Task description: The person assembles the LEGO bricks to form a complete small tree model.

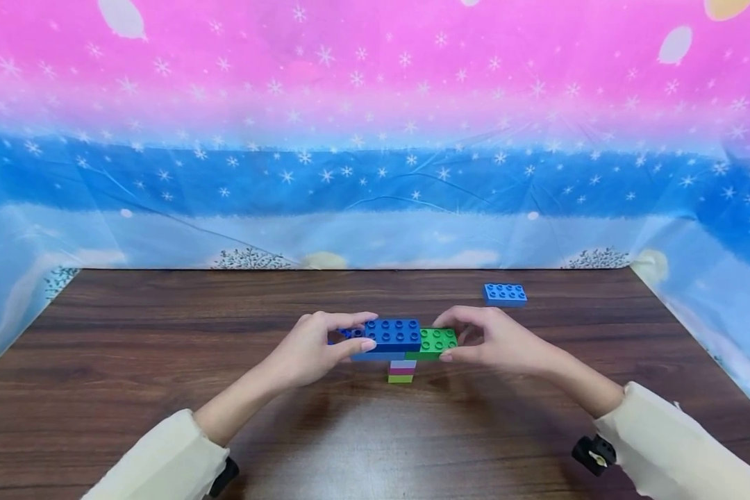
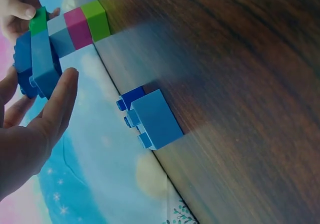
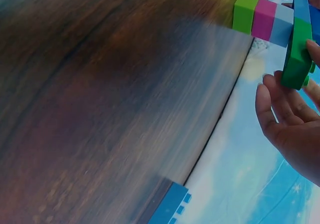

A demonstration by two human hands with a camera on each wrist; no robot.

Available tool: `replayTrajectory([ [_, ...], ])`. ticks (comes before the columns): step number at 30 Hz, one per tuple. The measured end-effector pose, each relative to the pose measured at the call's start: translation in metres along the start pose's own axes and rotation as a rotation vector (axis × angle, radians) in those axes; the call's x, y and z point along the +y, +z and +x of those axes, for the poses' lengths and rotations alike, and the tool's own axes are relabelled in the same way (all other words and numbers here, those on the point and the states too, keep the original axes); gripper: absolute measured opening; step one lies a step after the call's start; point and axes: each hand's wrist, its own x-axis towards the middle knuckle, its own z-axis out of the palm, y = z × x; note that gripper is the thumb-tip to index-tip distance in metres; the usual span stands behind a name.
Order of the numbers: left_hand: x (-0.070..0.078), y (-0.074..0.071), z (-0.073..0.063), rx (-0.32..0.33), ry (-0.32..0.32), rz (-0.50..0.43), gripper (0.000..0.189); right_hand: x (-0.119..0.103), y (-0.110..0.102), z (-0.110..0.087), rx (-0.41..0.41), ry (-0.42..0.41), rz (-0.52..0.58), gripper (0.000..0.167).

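Note:
A small tower of toy building bricks stands on the table. Its column stacks a lime brick (image 1: 401, 379), a magenta brick (image 2: 78, 28) and a pale blue brick (image 3: 281, 25). Across the top lie a light blue brick (image 2: 45, 62) on the left and a green brick (image 1: 437, 340) on the right. Over these two sits a dark blue brick (image 1: 392, 335). My left hand (image 1: 315, 346) pinches the dark blue brick's left end between thumb and fingers. My right hand (image 1: 490, 340) holds the green brick's outer end, thumb in front and fingers behind.
A blue eight-stud brick (image 1: 505, 295) lies toward the back right of the wooden table (image 1: 162, 305). In the left wrist view, another light blue brick (image 2: 156, 120) stands beside a dark blue brick (image 2: 132, 96). A snowflake-patterned cloth (image 1: 375, 173) hangs behind the table.

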Motion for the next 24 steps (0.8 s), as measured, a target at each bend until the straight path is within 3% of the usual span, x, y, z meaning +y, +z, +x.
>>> replayTrajectory([
  [6, 0.0, -0.005, -0.002, -0.025, 0.003, 0.035, 0.046, 0.002, -0.002, -0.004, 0.003, 0.015, 0.024, 0.029],
  [11, -0.005, -0.02, -0.007, -0.037, 0.025, 0.096, 0.047, 0.002, -0.002, -0.005, -0.002, 0.039, 0.029, 0.029],
  [17, -0.02, -0.038, -0.017, -0.035, -0.018, 0.164, 0.042, 0.003, -0.002, -0.006, 0.001, 0.035, 0.034, 0.029],
  [24, -0.046, -0.043, -0.026, -0.058, -0.08, 0.222, 0.043, 0.003, -0.001, -0.006, -0.002, 0.026, 0.031, 0.029],
])
